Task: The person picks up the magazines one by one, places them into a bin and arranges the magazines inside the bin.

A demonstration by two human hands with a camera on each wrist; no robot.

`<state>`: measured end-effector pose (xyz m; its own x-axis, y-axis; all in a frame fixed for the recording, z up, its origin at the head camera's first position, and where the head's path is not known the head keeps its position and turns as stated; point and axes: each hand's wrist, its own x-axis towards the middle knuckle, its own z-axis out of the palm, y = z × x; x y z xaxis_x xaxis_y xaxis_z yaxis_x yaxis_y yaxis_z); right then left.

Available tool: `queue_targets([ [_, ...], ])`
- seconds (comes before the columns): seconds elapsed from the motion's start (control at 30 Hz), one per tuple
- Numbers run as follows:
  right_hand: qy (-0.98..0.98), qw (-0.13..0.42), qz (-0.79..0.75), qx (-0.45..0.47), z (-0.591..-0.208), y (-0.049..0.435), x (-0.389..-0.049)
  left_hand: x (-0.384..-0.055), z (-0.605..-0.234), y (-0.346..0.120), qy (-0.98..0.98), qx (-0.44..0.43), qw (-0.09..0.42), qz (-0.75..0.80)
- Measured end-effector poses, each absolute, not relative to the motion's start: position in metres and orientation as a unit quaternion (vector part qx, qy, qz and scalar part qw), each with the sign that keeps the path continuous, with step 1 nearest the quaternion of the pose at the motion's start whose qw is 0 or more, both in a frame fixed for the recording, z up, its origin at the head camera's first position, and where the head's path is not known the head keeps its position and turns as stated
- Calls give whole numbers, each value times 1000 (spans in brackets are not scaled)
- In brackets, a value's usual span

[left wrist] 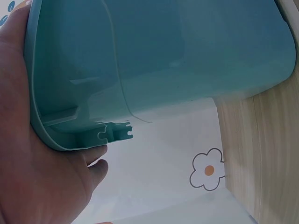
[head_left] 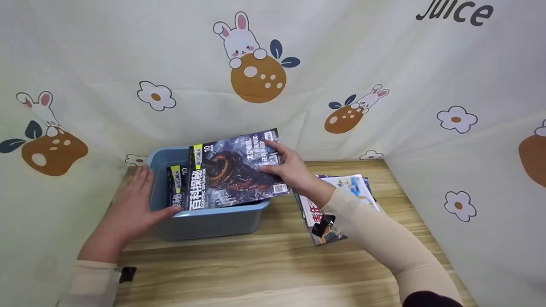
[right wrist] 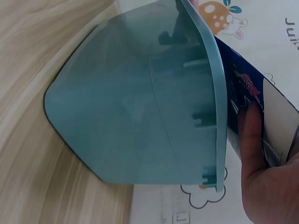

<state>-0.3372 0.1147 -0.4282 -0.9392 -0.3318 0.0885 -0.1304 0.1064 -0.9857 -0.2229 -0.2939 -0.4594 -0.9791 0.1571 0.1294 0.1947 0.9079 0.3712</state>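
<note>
A blue plastic bin (head_left: 209,226) stands on the table at the left, its wall (left wrist: 163,56) filling much of the left wrist view. My left hand (head_left: 128,204) grips the bin's left front corner, the thumb along the front rim and the fingers at the left rim. My right hand (head_left: 294,170) holds a dark magazine (head_left: 234,170) by its right edge, with thumb and a finger over the cover. This magazine lies tilted over the bin, its right end sticking out past the right rim. Partly covered by it, another dark magazine (head_left: 177,187) sits inside the bin.
Right of the bin, a small pile of magazines (head_left: 358,187) lies on the wooden table (head_left: 239,273), partly hidden by my right forearm. A pale curtain (head_left: 192,123) printed with rabbits and flowers encloses the back and sides. Small black clips (head_left: 127,275) are on both sleeves.
</note>
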Motion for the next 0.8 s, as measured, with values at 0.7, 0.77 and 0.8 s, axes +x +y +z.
queue_targets([
  [0.7,729,101,-660,-152,-427,62,-329,-226,-460,-295,-977,-91,39,-190],
  [0.77,733,97,-655,-155,-426,60,-329,-226,-461,-295,-977,-89,40,-191],
  [0.8,735,94,-653,-156,-426,59,-329,-226,-461,-295,-977,-88,41,-190],
])
